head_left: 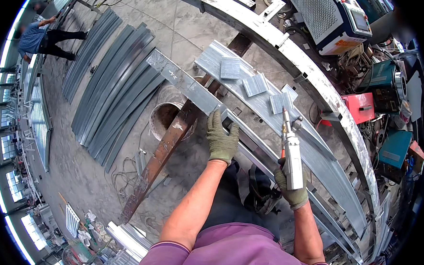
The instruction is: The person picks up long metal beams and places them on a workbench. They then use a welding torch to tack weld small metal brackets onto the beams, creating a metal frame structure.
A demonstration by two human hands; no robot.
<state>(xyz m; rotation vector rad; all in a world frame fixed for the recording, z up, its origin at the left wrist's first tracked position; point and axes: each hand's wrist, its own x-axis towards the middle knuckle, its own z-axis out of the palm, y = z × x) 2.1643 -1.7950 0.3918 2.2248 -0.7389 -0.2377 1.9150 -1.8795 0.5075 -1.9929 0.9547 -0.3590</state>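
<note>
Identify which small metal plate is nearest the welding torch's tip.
The square plate whose near edge the welding torch in the right hand overlaps in this view; the other three plates lie clear of it.

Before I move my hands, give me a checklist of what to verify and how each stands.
1. Right hand holding the white boxy hand tool with a copper-coloured tip: ok.
2. Left hand on the long grey metal bar: ok.
3. Olive-green fabric gloves on both hands: ok.
4. Tip apart from the nearest small square grey metal plate: cannot tell; they overlap in view.
5. Tool switched off: cannot tell.
6. Person in blue shirt standing well apart: ok.
</note>
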